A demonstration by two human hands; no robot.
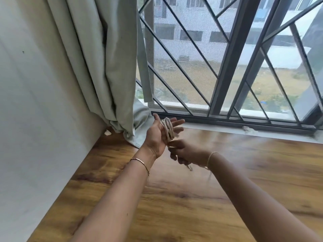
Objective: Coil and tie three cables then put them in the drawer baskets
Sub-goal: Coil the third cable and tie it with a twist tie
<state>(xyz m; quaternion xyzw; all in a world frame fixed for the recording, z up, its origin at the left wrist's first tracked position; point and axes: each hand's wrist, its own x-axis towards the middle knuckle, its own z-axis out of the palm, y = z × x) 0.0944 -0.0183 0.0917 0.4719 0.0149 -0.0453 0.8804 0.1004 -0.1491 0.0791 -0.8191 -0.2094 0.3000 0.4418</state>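
A white cable (168, 128) is wound in several loops around the palm and fingers of my left hand (158, 135), which is held up with its palm facing me and its fingers stretched out. Just below and to the right of it, my right hand (183, 152) is closed around the loose end of the same cable. A short bit of that end sticks out under the fist. Both hands are above the wooden floor, close to the window. No drawer or basket is in view.
A wooden floor (192, 198) lies below my arms. A pale green curtain (111, 67) hangs at the left, pooling at the corner. A barred window (227, 67) with a sill runs across the back. A white wall stands at the left.
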